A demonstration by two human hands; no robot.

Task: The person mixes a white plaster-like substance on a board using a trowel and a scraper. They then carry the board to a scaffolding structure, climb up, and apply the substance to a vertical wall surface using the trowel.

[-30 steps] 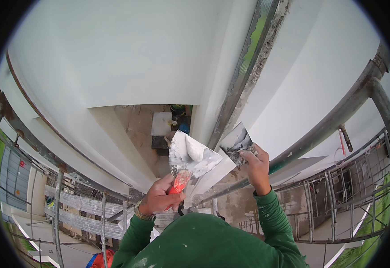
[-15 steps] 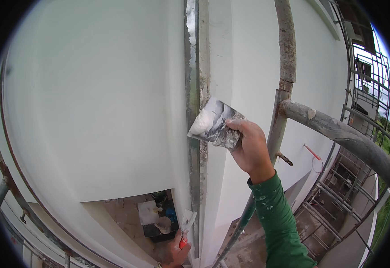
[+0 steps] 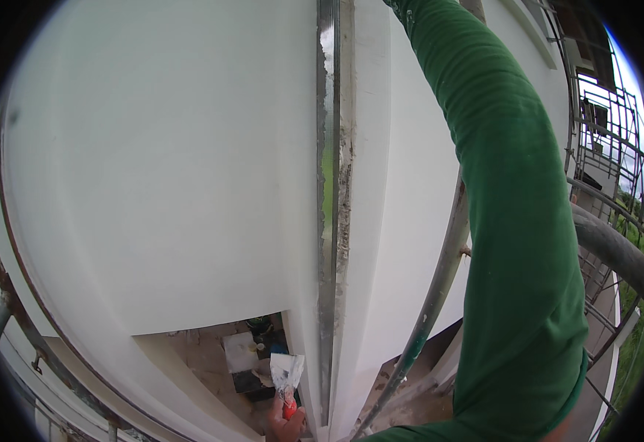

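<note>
Low in the picture, my left hand (image 3: 285, 424) is closed round the red handle of a putty knife (image 3: 287, 370). Its flat blade points up and has whitish filler smeared on it. My right arm, in a green sleeve (image 3: 517, 199), reaches up across the right side and leaves the picture at the top edge. The right hand lies beyond that edge, so what it holds is hidden. Between the two arms runs a tall metal strip (image 3: 327, 265) beside a rough plaster edge (image 3: 344, 169).
A smooth white wall (image 3: 167, 169) fills the left. Scaffold pipes stand close by: a slanting one (image 3: 432, 309) behind my arm, a thick one (image 3: 617, 250) at right, and a rail (image 3: 20, 317) at left. Far below, a white board (image 3: 240, 352) lies on the floor.
My right hand, which held a flat metal blade with white filler at the strip, has gone up out of view. My left hand and putty knife have shifted slightly left.
</note>
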